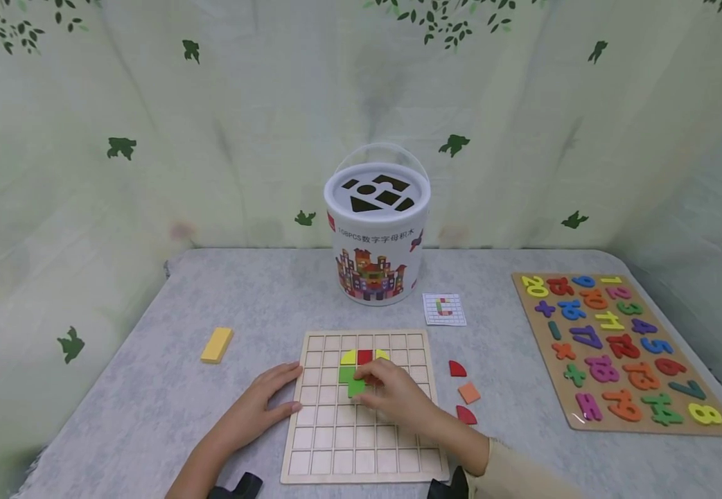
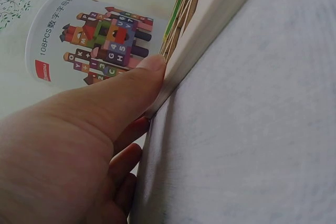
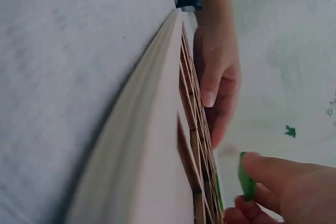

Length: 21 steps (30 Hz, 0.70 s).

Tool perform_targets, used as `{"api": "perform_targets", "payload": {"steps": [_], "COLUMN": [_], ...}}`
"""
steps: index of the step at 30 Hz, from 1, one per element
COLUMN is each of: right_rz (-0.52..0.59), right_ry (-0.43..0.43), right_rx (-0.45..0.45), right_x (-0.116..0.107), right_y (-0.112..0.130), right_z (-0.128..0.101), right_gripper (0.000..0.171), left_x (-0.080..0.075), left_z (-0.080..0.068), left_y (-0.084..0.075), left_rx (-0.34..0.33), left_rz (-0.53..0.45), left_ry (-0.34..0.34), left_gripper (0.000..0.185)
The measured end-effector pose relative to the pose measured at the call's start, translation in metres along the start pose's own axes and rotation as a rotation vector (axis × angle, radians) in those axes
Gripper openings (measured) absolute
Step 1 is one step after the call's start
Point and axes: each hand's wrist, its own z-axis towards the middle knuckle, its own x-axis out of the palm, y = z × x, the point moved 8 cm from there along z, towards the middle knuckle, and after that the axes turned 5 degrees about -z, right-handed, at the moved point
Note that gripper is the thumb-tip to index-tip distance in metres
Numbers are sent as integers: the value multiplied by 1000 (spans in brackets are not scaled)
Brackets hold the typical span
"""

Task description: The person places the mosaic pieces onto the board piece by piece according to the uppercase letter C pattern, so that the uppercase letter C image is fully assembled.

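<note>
My right hand (image 1: 401,398) pinches a small green tile (image 1: 356,389) between thumb and fingers, over the wooden grid board (image 1: 320,438). In the right wrist view that green tile (image 3: 245,181) stands on edge, raised off the board's surface. Just beyond it, another green tile (image 1: 345,375) lies in the grid. Above that sit a yellow-green curved tile (image 1: 349,357), a red square tile (image 1: 364,357) and a second yellow-green tile (image 1: 382,354), partly behind my right hand. My left hand (image 1: 251,409) rests against the board's left edge, its thumb touching the side in the left wrist view.
Right of the board lie two red quarter-round tiles (image 1: 457,369) and an orange square tile (image 1: 470,393). A pattern card (image 1: 454,312) and a white bucket (image 1: 378,235) stand behind. A yellow block (image 1: 217,345) lies left; a number puzzle board (image 1: 592,388) lies far right.
</note>
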Motion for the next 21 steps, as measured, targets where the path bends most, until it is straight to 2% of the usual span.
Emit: {"api": "perform_targets", "payload": {"steps": [4, 10, 21], "right_rz": [-61, -140, -178], "right_ry": [26, 16, -3], "right_rx": [25, -7, -36], "right_x": [11, 15, 16], "right_y": [-11, -14, -11], "right_z": [2, 6, 7], "right_gripper": [24, 25, 21], "left_x": [-1, 0, 0], "left_z": [0, 1, 1], "left_y": [-2, -1, 0], "left_rx": [8, 18, 17], "left_rz": [1, 8, 12], "left_ry": [-1, -4, -11], "left_gripper": [62, 62, 62]}}
